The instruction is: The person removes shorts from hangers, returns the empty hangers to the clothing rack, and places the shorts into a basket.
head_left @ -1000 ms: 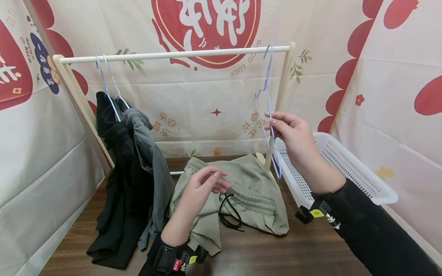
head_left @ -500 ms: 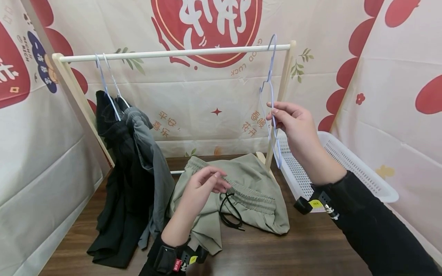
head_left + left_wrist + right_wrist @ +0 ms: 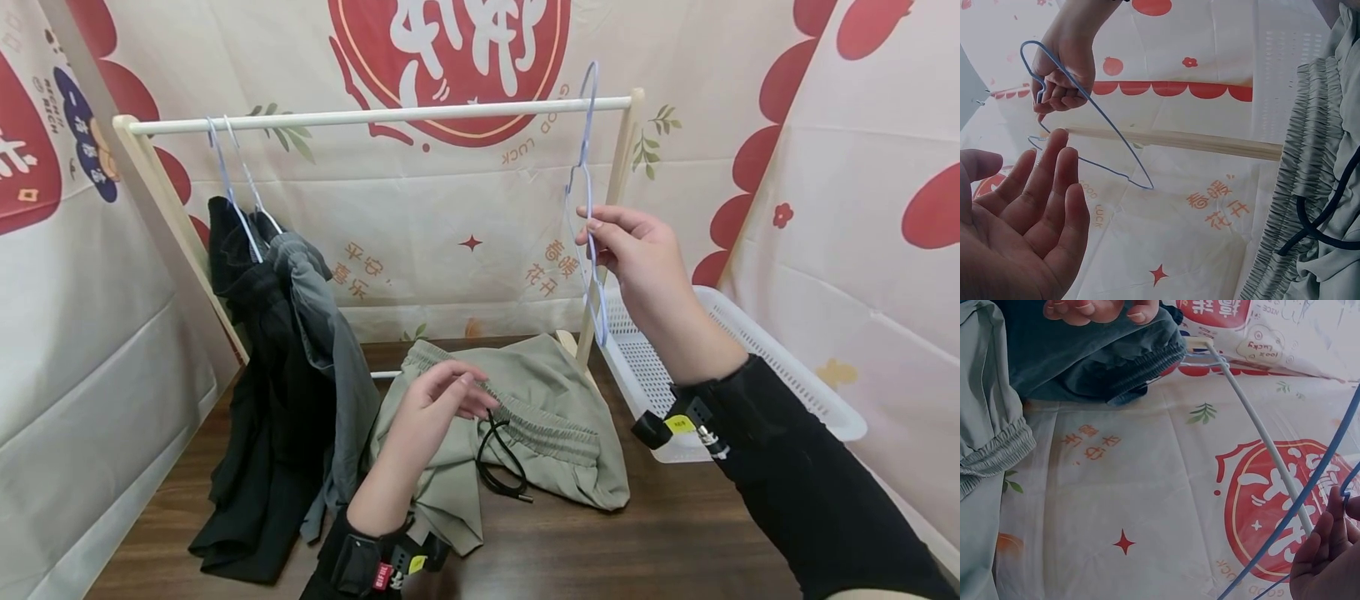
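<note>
My right hand pinches a thin light-blue clothes hanger by its side, thumb against fingertips. The hanger is turned nearly edge-on in the head view, its hook rising above the rail near the right end. Nothing hangs on it. My left hand is held over light green drawstring trousers with its fingers loosely bent and nothing in them; in the left wrist view its palm and fingers show bare. The trousers lie on the table, elastic waistband and black drawstring uppermost.
Black trousers and grey trousers hang on hangers at the rail's left end. Behind my right forearm sits a white perforated basket. The rack's wooden legs stand at both sides, with printed cloth walls around the table.
My right hand has lifted the hanger, raising its hook from about rail height to above the rail. My left hand has hardly moved; the trousers lie as before.
</note>
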The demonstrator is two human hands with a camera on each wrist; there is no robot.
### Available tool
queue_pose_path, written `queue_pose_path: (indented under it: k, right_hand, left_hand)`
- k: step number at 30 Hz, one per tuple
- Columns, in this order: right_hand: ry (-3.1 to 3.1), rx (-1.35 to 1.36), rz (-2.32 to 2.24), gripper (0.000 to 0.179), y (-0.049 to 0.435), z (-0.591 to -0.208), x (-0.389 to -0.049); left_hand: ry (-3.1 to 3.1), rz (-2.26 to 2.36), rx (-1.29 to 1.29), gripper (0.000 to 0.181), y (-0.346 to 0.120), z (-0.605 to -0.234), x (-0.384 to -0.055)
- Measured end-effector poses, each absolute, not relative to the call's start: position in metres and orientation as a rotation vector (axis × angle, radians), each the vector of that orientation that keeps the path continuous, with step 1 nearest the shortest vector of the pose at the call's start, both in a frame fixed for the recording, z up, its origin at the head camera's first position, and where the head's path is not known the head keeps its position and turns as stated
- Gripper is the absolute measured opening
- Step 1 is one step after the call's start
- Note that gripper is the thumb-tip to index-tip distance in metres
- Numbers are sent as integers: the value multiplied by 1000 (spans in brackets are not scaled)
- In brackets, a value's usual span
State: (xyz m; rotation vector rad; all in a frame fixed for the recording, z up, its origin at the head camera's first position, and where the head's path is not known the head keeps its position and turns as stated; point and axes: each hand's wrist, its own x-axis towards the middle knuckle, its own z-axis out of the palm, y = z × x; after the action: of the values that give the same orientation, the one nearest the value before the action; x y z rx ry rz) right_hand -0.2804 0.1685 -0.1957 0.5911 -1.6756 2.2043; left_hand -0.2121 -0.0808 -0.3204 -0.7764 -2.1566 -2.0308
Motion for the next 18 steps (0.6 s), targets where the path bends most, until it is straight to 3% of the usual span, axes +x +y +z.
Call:
queue_pose_path:
  k: [18]
  right_hand:
    - [-1741, 573, 2262, 17, 155, -191, -286]
  left_hand:
    - [-2158, -2031, -756, 26, -79, -318, -209]
